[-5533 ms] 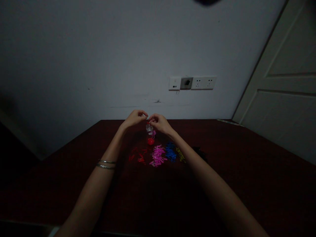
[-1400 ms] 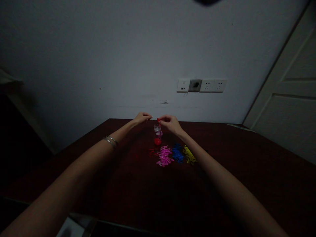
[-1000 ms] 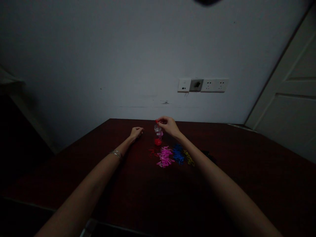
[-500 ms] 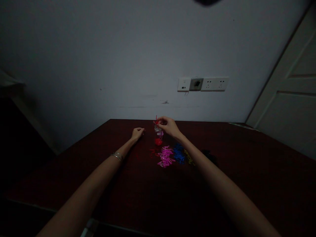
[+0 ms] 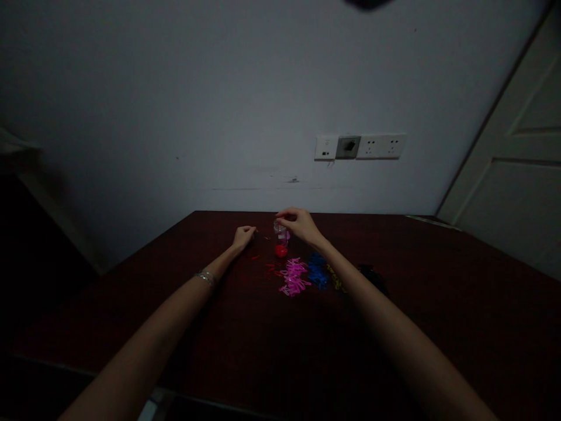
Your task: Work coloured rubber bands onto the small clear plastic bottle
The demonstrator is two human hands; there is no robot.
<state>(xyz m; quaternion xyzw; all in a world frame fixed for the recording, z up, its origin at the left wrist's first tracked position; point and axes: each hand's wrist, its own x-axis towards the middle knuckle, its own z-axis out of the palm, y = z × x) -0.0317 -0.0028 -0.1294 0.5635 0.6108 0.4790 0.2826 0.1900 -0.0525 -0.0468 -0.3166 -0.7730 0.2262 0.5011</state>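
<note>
Right now, the right hand (image 5: 301, 225) hangs over the mouth of the clear jar (image 5: 281, 235), its grip narrow, with thumb and forefinger bent towards each other at the rim. The light is poor, so I can't tell whether the tips meet or pinch anything, or whether they touch the glass. The left hand (image 5: 242, 237) lies on the dark red surface (image 5: 245, 345) to the left of the jar and apart from it, fingers curled in; what that grip holds, if anything, I cannot tell.

The jar stands upright towards the far edge, with red pieces (image 5: 281, 251) bunched in its bottom and something pink beside its right wall. Thin loose red strips (image 5: 270, 269) lie on the near side of it, and one more lies to their left. Then, going right, come a pink pile (image 5: 294, 277), a blue pile (image 5: 317, 272), a yellow pile (image 5: 335, 279) and a black pile (image 5: 370, 273). The right forearm (image 5: 372, 298) passes over this right end and partly covers the yellow and black ones. Metal bracelets (image 5: 207, 277) circle the left wrist. Beyond the far edge, a pale wall (image 5: 228, 117) carries a row of sockets (image 5: 380, 147).
</note>
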